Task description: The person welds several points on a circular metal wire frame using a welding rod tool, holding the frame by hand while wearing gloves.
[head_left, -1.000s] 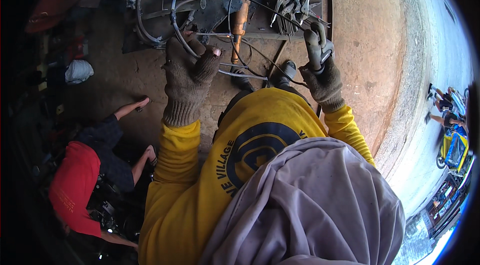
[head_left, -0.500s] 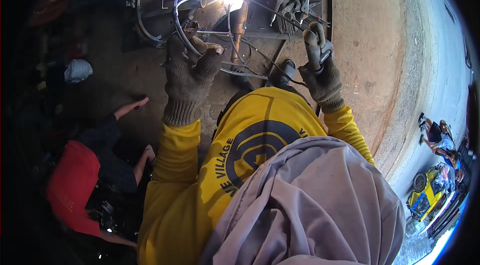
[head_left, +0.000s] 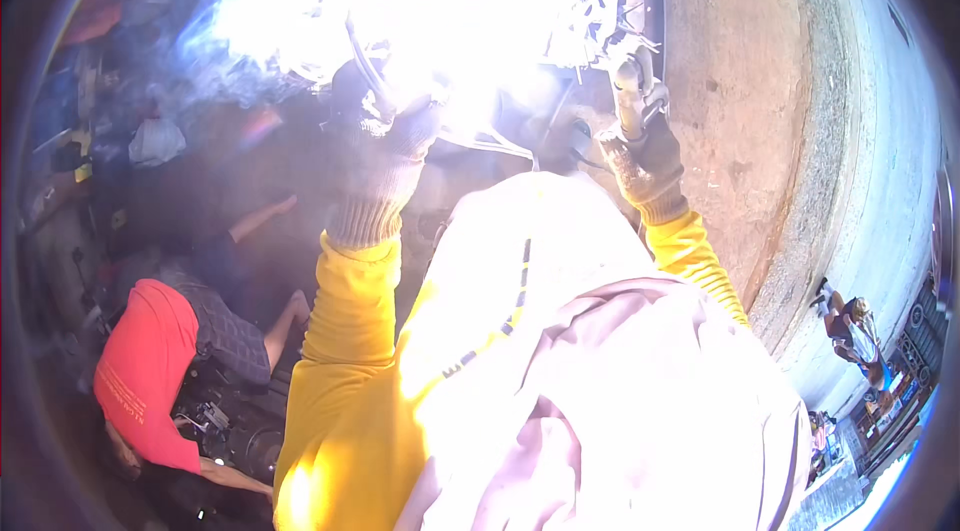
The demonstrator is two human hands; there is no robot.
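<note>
A blinding white welding glare (head_left: 460, 11) covers the top middle and hides the joint and most of the metalwork. My gloved left hand (head_left: 378, 156) is closed on a curved metal bar (head_left: 364, 53), whose lower stretch shows above the glove. Off to the right, my gloved right hand (head_left: 645, 166) wraps round a welding electrode holder (head_left: 655, 112). Its dark handle end shows by the fingers, while the electrode is lost in the light. Both yellow sleeves (head_left: 355, 301) are brightly lit.
Several locking pliers (head_left: 605, 6) lie beyond my right hand, partly washed out. Smoke (head_left: 240, 31) drifts at upper left. A person in a red shirt (head_left: 150, 371) bends at lower left. Another person (head_left: 855, 336) is at far right, by the pale roadway (head_left: 860, 181).
The arc's glare has grown greatly, washing out the workpiece and my shirt front. Smoke has spread leftward. Both hands stay nearly in place. The person at far right has shifted.
</note>
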